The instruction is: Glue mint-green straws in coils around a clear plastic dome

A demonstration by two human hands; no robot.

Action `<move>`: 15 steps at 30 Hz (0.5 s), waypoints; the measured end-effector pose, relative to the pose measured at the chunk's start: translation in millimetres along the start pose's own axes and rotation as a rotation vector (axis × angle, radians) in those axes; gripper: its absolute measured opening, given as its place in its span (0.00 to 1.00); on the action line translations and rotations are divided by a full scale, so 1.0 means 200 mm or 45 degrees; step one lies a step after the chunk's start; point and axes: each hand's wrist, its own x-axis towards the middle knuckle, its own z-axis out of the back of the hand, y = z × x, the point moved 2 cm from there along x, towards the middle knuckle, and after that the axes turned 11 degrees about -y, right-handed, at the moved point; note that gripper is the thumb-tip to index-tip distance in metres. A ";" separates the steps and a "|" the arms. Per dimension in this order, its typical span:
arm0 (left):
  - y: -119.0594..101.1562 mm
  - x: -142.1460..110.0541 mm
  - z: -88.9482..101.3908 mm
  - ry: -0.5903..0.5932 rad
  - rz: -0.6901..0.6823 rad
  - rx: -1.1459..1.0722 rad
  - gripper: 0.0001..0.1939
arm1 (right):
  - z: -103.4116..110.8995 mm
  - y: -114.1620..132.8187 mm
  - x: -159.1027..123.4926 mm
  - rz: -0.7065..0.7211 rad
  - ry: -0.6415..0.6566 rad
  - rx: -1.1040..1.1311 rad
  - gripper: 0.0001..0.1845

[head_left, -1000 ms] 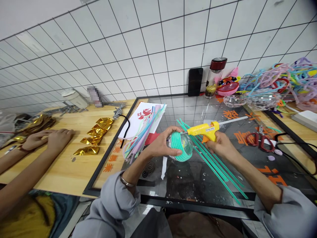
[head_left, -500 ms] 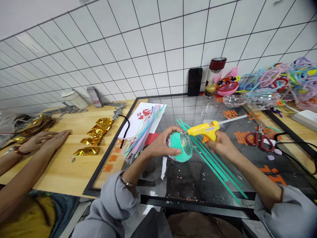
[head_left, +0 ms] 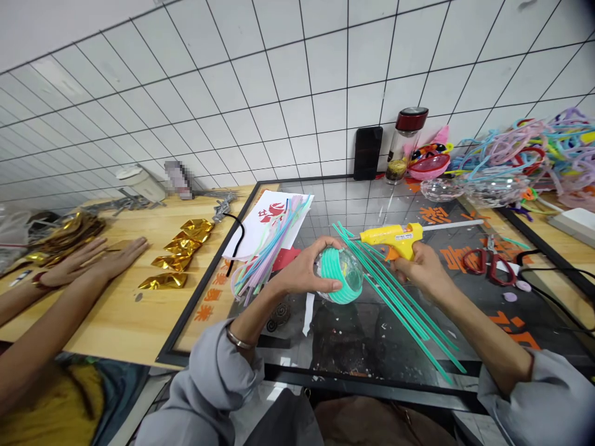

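My left hand (head_left: 309, 266) is wrapped round a clear plastic ball (head_left: 354, 272), tilted, with rows of green strips (head_left: 331, 265) wound about it. In my right hand (head_left: 413, 263) is a yellow glue gun (head_left: 393, 236), its nozzle pointing left, just above and right of the ball and apart from it. A white glue stick (head_left: 453, 225) juts out of the gun's back end. Several loose green strips (head_left: 409, 313) lie slanted across the dark glass tabletop, beneath and between my hands.
Red-handled scissors (head_left: 491, 267) and a black cord lie right. A phone (head_left: 367, 153), a glass bottle (head_left: 404, 145) and a heap of coloured strips (head_left: 525, 148) stand along the wall. Pastel strips (head_left: 267, 260) lie on paper. At left, a co-worker's hands (head_left: 97, 260) press the wooden table near folded gold foil (head_left: 179, 248).
The glue gun in my right hand has moved right and slightly up, its nozzle away from the ball. My left hand holds the ball in place. The co-worker's hands have shifted right.
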 end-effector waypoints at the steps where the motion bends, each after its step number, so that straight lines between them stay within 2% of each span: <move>1: 0.00 0.00 0.00 0.000 -0.007 0.008 0.31 | 0.01 -0.01 0.01 0.011 -0.056 -0.036 0.08; 4: 0.00 0.00 -0.01 -0.007 -0.038 0.046 0.32 | 0.03 -0.04 0.05 0.005 -0.170 -0.167 0.09; 7: -0.01 -0.01 -0.02 -0.024 -0.097 0.097 0.32 | 0.05 -0.05 0.10 -0.014 -0.171 -0.266 0.07; 10: -0.02 -0.01 -0.04 -0.051 -0.158 0.146 0.33 | 0.06 -0.03 0.13 0.058 -0.173 -0.447 0.07; 15: -0.03 -0.03 -0.07 -0.101 -0.262 0.228 0.35 | 0.06 0.02 0.15 0.183 -0.189 -0.826 0.13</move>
